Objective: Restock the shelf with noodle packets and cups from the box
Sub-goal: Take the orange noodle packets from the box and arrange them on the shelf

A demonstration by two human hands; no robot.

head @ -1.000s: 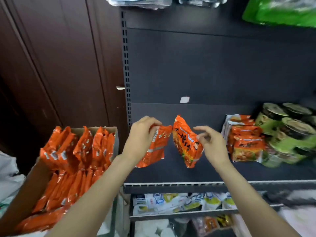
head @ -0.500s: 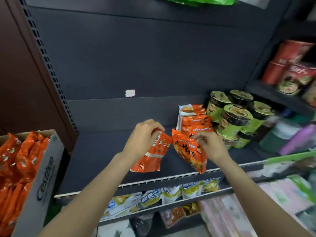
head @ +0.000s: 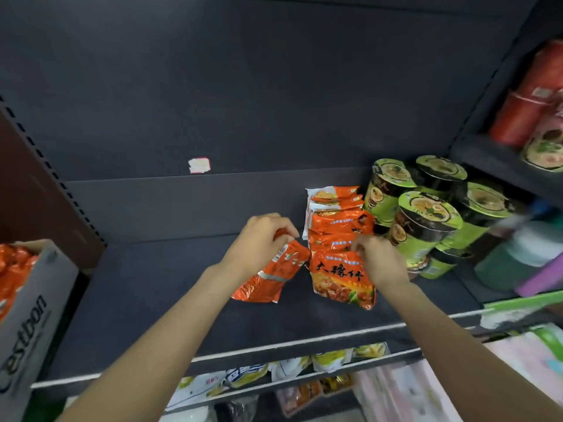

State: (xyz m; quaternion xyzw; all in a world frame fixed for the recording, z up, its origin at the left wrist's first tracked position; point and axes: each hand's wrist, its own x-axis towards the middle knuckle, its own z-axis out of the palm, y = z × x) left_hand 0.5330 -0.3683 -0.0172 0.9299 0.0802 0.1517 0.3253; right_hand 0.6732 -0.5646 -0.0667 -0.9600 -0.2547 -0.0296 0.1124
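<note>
So the big dark shelf [head: 158,287] takes up most of the view, mostly bare on its left half. Off at the left edge sits the cardboard box [head: 33,303], with orange packets [head: 12,269] poking out the top. Back right on the shelf there's a cluster of green noodle cups [head: 423,220], and just left of them, touching, a row of orange noodle packets [head: 335,220] standing up front to back.

Right hand [head: 377,260] pinches the top edge of a noodle packet [head: 341,281], printed side facing the camera, upright at the front of that row. Left hand [head: 262,242] has its fingers curled around the top of a second packet [head: 274,275], which hangs tilted just above the shelf, barcode side showing, just beside the first one.

Red cups [head: 527,108] are on a side shelf upper right, and more packets [head: 243,379] on the shelf below.
</note>
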